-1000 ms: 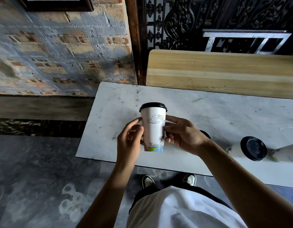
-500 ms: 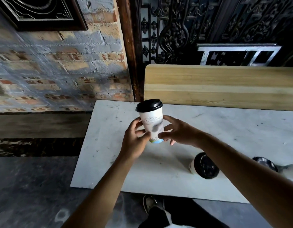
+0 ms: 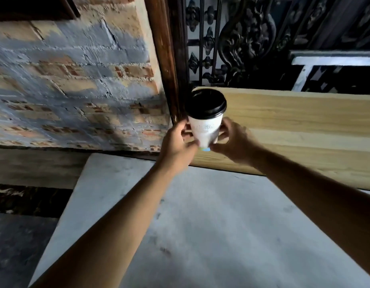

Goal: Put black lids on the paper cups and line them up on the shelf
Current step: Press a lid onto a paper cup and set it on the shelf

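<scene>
Two-handed grip, both hands closed on one paper cup (image 3: 205, 129): left hand (image 3: 176, 143) wraps the cup's lower left side, thumb and fingers curled onto the wall; right hand (image 3: 231, 140) mirrors it on the lower right side, fingers pressed to the wall near the base. Both forearms reach forward and upward from the bottom corners of the view, nearly straight. Cup upright with a slight tilt, black lid (image 3: 207, 103) seated on its rim, held in the air above the grip in front of the left end of the wooden shelf (image 3: 304, 125); not resting on anything visible. Below the grip lies the white marble tabletop (image 3: 200, 225); left of it the brick wall (image 3: 76, 90); above and behind, dark ornate ironwork (image 3: 242, 38). Change from half a second ago: cup raised from over the tabletop to shelf height, arms more extended; the other lidded cups on the tabletop have left the view. Cup print blurred by motion, illegible; cup base partly covered by fingers; right fingertips indistinct.
</scene>
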A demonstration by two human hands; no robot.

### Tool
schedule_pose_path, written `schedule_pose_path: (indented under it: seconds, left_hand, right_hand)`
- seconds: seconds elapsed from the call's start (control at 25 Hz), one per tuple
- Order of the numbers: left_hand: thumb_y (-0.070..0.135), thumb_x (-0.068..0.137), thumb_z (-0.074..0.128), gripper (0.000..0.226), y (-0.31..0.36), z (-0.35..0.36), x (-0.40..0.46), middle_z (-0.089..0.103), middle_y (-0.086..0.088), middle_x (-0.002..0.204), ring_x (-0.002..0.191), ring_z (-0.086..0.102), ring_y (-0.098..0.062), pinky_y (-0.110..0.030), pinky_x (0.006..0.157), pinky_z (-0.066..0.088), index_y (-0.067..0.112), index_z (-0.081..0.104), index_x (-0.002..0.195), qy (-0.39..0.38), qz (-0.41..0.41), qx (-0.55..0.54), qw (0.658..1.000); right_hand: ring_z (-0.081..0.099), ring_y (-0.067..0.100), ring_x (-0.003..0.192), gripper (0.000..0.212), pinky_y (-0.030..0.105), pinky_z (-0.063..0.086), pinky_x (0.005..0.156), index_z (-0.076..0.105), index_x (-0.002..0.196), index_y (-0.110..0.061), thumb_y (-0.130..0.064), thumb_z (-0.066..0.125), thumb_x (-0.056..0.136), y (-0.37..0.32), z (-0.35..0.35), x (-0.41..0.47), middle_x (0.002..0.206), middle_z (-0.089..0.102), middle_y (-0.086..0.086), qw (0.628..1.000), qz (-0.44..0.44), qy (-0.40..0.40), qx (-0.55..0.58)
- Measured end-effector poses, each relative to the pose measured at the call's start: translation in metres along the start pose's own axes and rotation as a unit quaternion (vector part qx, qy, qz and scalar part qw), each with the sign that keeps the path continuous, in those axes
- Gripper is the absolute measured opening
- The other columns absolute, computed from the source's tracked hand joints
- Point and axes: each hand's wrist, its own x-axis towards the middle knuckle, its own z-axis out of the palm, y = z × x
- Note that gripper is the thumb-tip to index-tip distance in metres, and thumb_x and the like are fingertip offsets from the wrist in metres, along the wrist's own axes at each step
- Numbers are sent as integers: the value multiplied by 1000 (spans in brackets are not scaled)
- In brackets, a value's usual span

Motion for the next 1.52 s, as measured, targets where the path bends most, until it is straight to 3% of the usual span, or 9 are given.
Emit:
schedule_pose_path:
  seconds: [0.12, 0.28, 0.44, 0.64, 0.72, 0.84, 1.04, 1.32, 1.52]
  left_hand:
    - [-9, 87, 73, 64, -30, 13, 48, 67, 0, 116, 103, 70, -7, -23, 92, 56, 5, 50, 145, 1, 35, 11, 999]
    - [-9, 87, 73, 68, -59, 16, 76, 66, -12, 134, 121, 68, -20, -28, 98, 58, 7, 45, 147, 16, 61, 29, 998]
    - [-7, 88, 73, 70, -75, 14, 82, 66, -1, 127, 111, 68, -3, -15, 87, 56, 11, 42, 149, 14, 61, 41, 997]
    - [-1, 89, 76, 70, -86, 17, 76, 63, -3, 132, 111, 63, 12, -10, 93, 52, 7, 41, 148, 11, 60, 31, 998]
    - [8, 86, 80, 78, -84, 19, 71, 62, -1, 135, 112, 59, 20, -10, 98, 50, 8, 38, 152, 0, 49, 16, 999]
    - [30, 78, 84, 99, -77, 19, 55, 52, 11, 147, 124, 49, 20, -11, 107, 42, 16, 27, 159, 9, 50, 22, 998]
    - [35, 84, 82, 99, -61, 6, -11, 41, -2, 160, 133, 34, 9, -25, 119, 32, 18, 23, 161, 42, 3, 61, 997]
    - [43, 84, 69, 77, -33, -10, -138, 52, -4, 155, 143, 46, -14, -31, 117, 36, 22, 41, 153, -20, 30, 94, 995]
    - [9, 90, 49, 50, -13, 1, -236, 65, 0, 142, 130, 56, -4, -31, 115, 43, 20, 65, 136, -103, 95, 77, 987]
  right_hand:
    - [72, 23, 97, 54, 49, 59, 85, 57, 123, -9, -22, 83, 78, 28, 15, 52, 114, 72, 2, 1000, -18, 8, -9]
    - [73, 17, 95, 45, 44, 60, 85, 60, 115, -13, -26, 81, 78, 45, 34, 86, 110, 74, 3, 999, -30, 18, -27]
    - [72, 13, 96, 43, 26, 60, 80, 58, 116, -17, -25, 80, 80, 49, 44, 94, 112, 73, -1, 999, -37, 1, -24]
    - [71, 11, 95, 44, 2, 49, 68, 57, 119, -20, -22, 80, 81, 54, 48, 93, 109, 69, -6, 1000, -14, -10, -10]
    - [71, 14, 104, 53, 4, 50, 71, 55, 127, -16, -20, 80, 81, 53, 49, 92, 116, 71, -4, 1000, 3, -18, -19]
    - [64, 20, 126, 97, 29, 57, 88, 27, 159, -15, -16, 80, 78, 48, 45, 84, 149, 57, 9, 999, 40, -33, -15]
    - [49, 33, 142, 105, 50, 46, 111, 13, 164, -19, -27, 78, 82, 37, 24, 16, 162, 41, 16, 991, 120, -44, -51]
    - [48, 32, 142, 79, 37, 40, 106, 32, 159, -24, -34, 72, 92, -4, -1, -142, 159, 45, 13, 991, 96, -31, -82]
    - [49, 29, 140, 57, 29, 36, 102, 49, 150, -20, -38, 64, 98, -40, -41, -262, 153, 51, 12, 989, 99, 17, -109]
